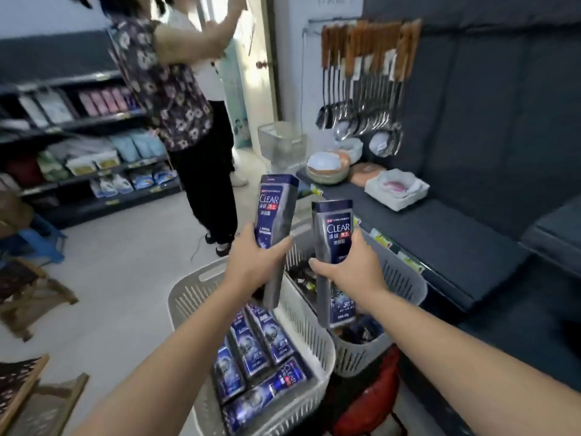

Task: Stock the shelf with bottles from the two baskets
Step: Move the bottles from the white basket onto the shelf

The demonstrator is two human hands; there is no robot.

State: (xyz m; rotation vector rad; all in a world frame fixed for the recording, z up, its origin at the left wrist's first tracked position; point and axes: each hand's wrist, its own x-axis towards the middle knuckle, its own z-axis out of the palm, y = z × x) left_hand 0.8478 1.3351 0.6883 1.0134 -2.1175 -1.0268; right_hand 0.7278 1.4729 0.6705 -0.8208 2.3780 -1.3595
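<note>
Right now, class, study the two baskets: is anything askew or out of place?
In the nearer basket, the bottles lean in a row, but one bottle lies crosswise at the front. No spill shows.

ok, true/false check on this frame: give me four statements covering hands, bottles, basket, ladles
1. The left-hand grip holds a dark blue-and-grey CLEAR shampoo bottle. True.
2. The right-hand grip is empty. False: it holds a second CLEAR bottle.
3. The nearer white slatted plastic basket contains blue bottles. True.
4. The wooden-handled steel ladles lie in a pile. False: they hang in a row above the dark blue shelf.
</note>
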